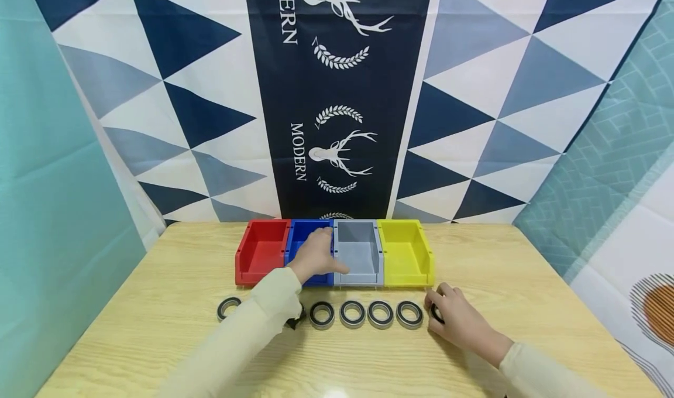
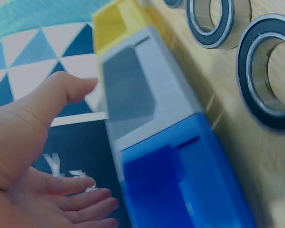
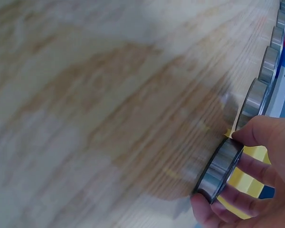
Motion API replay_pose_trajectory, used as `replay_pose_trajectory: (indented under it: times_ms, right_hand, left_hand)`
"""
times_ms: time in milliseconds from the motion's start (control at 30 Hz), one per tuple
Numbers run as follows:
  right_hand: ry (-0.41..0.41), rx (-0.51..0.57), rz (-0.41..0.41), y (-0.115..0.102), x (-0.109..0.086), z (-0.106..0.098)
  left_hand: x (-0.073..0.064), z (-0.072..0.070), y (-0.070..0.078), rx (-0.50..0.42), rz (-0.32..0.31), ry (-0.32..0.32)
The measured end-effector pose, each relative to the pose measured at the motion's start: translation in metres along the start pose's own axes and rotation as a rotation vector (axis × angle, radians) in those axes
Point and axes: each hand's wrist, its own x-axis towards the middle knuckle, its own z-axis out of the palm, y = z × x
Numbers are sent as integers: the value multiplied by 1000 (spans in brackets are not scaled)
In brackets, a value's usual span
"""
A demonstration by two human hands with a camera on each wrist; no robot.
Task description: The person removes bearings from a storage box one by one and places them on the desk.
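Note:
My left hand point(image 1: 315, 255) is over the blue bin point(image 1: 300, 229) and the near edge of the grey bin point(image 1: 359, 251). In the left wrist view its thumb stands apart from the extended fingers point(image 2: 92, 202), and nothing is held. At the right end of a row of ball bearings, my right hand point(image 1: 460, 322) grips a bearing point(image 3: 218, 173) between thumb and fingers. The right wrist view shows that bearing on edge, close to the tabletop. Left of this hand lie several more bearings, including one point(image 1: 409, 325) nearest it.
A red bin point(image 1: 265, 257) and a yellow bin point(image 1: 404, 257) stand at the ends of the bin row. One bearing point(image 1: 221, 309) lies left of my left sleeve point(image 1: 237, 328), which hides part of the wooden table point(image 1: 158, 304). Patterned cloth point(image 1: 337, 93) hangs behind.

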Motion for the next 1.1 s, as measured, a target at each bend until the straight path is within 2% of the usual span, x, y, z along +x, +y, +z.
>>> replay_pose_trajectory:
  times_ms: [67, 167, 300, 400, 500, 600, 733, 867, 933, 1033, 1100]
  right_hand:
    - [-7, 14, 2, 0, -1, -1]
    - [-64, 60, 1, 0, -1, -8]
    - [-180, 172, 44, -1, 6, -27]
    - [-223, 203, 110, -6, 14, -42]
    - [-209, 190, 169, -18, 18, -51]
    - [-144, 219, 233, -36, 18, -51]
    - [-24, 226, 297, -60, 24, -38]
    - [59, 154, 328, -83, 27, -16]
    - [91, 117, 322, -91, 25, -7]
    - [120, 92, 316, -102, 17, 1]
    - [115, 81, 317, -108, 12, 4]
  left_hand:
    - [-10, -10, -3, 54, 58, 0]
    - [-28, -26, -15, 156, 115, 2]
    - [-58, -43, -37, 259, 97, -25]
    - [-79, -47, -54, 291, 81, -33]
    - [-95, -41, -69, 299, 82, 2]
    - [-107, -28, -81, 294, 77, 51]
    - [-111, -16, -91, 299, 73, 168]
    - [-115, -5, -93, 328, 84, 309]
    - [-118, 1, -91, 335, 97, 360]
    - [-125, 11, -86, 331, 110, 408]
    - [-129, 16, -82, 335, 109, 419]
